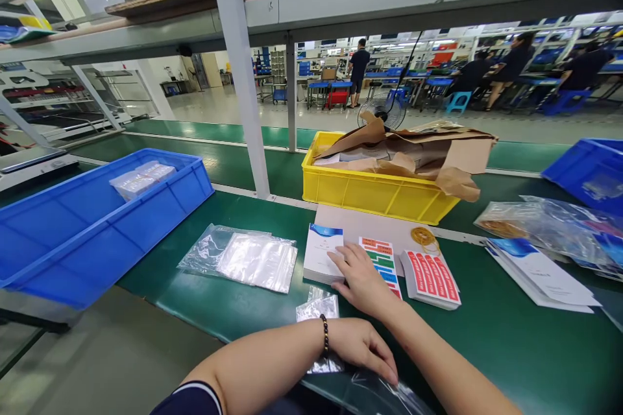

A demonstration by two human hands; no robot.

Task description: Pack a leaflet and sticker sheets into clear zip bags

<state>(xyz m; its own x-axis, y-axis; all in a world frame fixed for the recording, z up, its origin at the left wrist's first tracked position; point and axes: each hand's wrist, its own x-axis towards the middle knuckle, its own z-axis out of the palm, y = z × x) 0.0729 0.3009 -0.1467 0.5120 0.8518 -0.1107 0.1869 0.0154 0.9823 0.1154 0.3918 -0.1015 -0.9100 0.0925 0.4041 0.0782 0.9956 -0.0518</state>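
My right hand (363, 279) reaches in from the right with fingers spread. Its fingertips rest on the right edge of a stack of white booklets (321, 253) with a blue top. Beside that stack lies a sheet of coloured labels (382, 259), partly behind my right hand. My left hand (360, 345), a beaded bracelet at its wrist, is curled below, fingertips closed at a clear plastic bag (389, 397) by the front edge. Small clear bags (316, 308) lie partly under my left forearm. A stack of red-and-white labels (433, 277) stands to the right.
Clear bags (256, 259) lie left of the booklets. A blue bin (160, 207) stands at left, a yellow bin (374, 191) with brown paper behind. Rubber bands (425, 240), more booklets (542, 272) and plastic packs (559, 227) are at right. A white post (243, 91) rises behind.
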